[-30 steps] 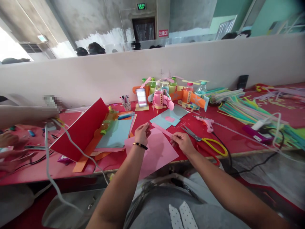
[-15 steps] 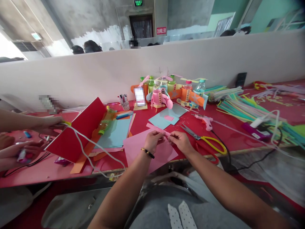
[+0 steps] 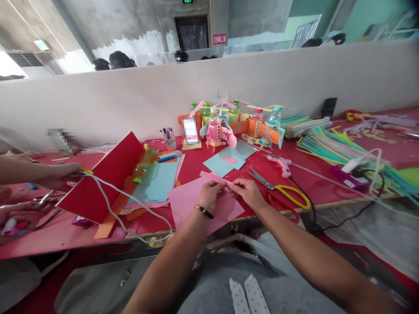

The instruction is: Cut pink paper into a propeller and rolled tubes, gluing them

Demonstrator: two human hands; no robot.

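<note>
Our left hand (image 3: 212, 192) pinches one part of a narrow pink strip (image 3: 214, 175), and our right hand (image 3: 247, 191) pinches it close by, the fingertips of both nearly meeting. The strip is held over the far part of a pink sheet (image 3: 186, 203), one end sticking out past our left fingers. A beaded bracelet (image 3: 204, 212) circles our left wrist.

Just beyond the strip we see pale blue paper (image 3: 222, 160) with a small pink piece (image 3: 231, 160) on it. To the right of our right hand, scissors (image 3: 270, 186) lie open on the red tabletop (image 3: 193, 161), with a pink glue gun (image 3: 282, 165) behind them. Left of the pink sheet are stacked blue sheets (image 3: 153, 183), a green-capped bottle (image 3: 144, 165) on its side and a tilted red board (image 3: 103, 183).

Farther back stand a patterned pen cup (image 3: 170, 143), a phone (image 3: 190, 130) and decorated bottle models (image 3: 215, 131). Colourful thin sticks (image 3: 327, 148) are heaped at right. At far left, another person's hand (image 3: 60, 174) holds a white cord (image 3: 106, 203).
</note>
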